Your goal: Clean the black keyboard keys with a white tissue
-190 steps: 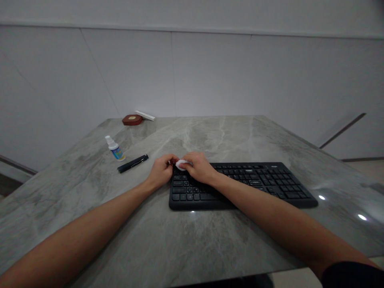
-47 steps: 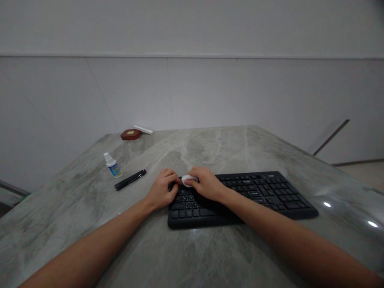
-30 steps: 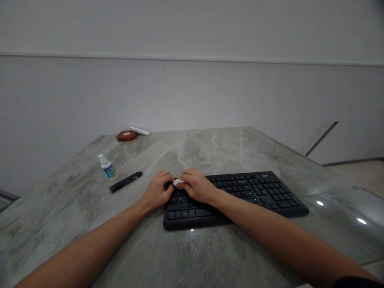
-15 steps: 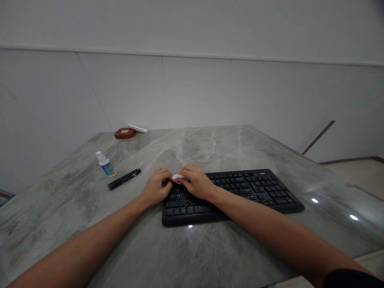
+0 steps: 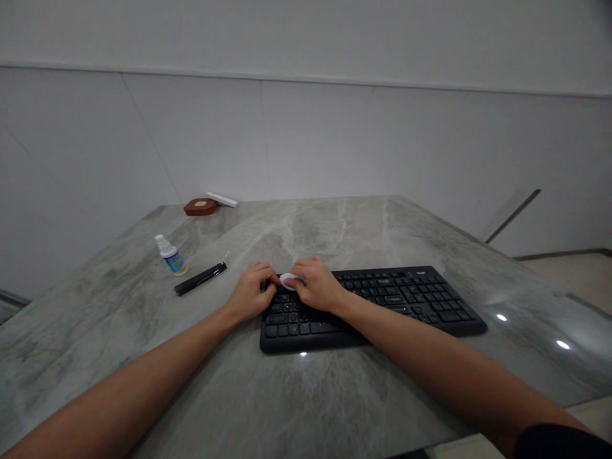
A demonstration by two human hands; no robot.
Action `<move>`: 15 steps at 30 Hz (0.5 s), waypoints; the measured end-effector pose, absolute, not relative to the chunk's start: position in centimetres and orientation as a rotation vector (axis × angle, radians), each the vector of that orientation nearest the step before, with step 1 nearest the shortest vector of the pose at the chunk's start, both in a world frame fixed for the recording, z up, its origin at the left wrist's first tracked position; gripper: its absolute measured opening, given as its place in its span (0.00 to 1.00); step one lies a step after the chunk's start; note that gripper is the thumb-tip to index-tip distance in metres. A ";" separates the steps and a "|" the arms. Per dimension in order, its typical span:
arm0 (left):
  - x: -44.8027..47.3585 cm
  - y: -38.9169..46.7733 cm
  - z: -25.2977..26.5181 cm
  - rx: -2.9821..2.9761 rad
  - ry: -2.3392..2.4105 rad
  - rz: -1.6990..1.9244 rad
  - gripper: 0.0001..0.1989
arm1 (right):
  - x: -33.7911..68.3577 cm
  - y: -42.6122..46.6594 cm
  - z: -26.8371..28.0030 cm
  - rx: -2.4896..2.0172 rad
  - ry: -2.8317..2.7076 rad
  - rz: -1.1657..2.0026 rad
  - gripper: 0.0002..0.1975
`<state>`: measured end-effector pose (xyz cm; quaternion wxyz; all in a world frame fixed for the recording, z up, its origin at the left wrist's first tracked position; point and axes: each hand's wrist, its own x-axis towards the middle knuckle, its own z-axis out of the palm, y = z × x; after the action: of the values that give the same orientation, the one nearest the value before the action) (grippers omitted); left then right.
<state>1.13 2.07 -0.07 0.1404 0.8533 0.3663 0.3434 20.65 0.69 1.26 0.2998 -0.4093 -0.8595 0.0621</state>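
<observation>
A black keyboard (image 5: 335, 327) lies on the grey marbled table, its left part partly covered by my hands. My left hand (image 5: 252, 291) grips the keyboard's upper left corner, thumb on the near side and fingers curled over the far side. Pinched in my right hand (image 5: 318, 285) is a small white pad (image 5: 288, 281), pressed against the keys at the upper left. Whether it is tissue or cotton I cannot tell. The two hands are close together, with the pad between them.
Left of the keyboard stand a white spray bottle (image 5: 172, 256) with a blue label and, lying down, a black pen-like tool (image 5: 201, 278). A reddish-brown case (image 5: 200, 206) and a white flat strip (image 5: 221, 199) sit at the back left by the wall (image 5: 325, 140).
My right hand and the white pad have shifted slightly right, away from my left fingers, and more of the pad shows. The left hand keeps its hold. The view has moved a little.
</observation>
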 end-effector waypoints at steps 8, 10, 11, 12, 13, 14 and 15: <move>1.2 1.7 0.4 2.461 1.019 0.966 0.08 | 20.7 0.5 1.6 -1.127 -2.298 0.187 0.10; 1.2 1.6 0.4 2.475 0.983 0.960 0.09 | 20.7 0.6 1.6 -1.192 -2.258 0.191 0.10; 1.2 1.6 0.4 2.482 0.967 0.960 0.09 | 20.8 0.7 1.5 -1.235 -2.226 0.183 0.11; 1.2 1.6 0.4 2.488 0.953 0.966 0.10 | 20.8 0.8 1.5 -1.269 -2.198 0.177 0.11; 1.2 1.6 0.4 2.492 0.943 0.972 0.10 | 20.8 0.9 1.4 -1.287 -2.181 0.174 0.11; 1.2 1.6 0.3 2.495 0.936 0.979 0.10 | 20.9 0.9 1.4 -1.289 -2.175 0.178 0.11; 1.2 1.6 0.3 2.498 0.931 0.985 0.10 | 20.9 0.9 1.4 -1.279 -2.179 0.188 0.11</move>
<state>1.16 1.61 0.30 0.1494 0.8691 0.3238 0.3428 20.91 0.93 1.36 0.2992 -0.4816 -0.8207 0.0707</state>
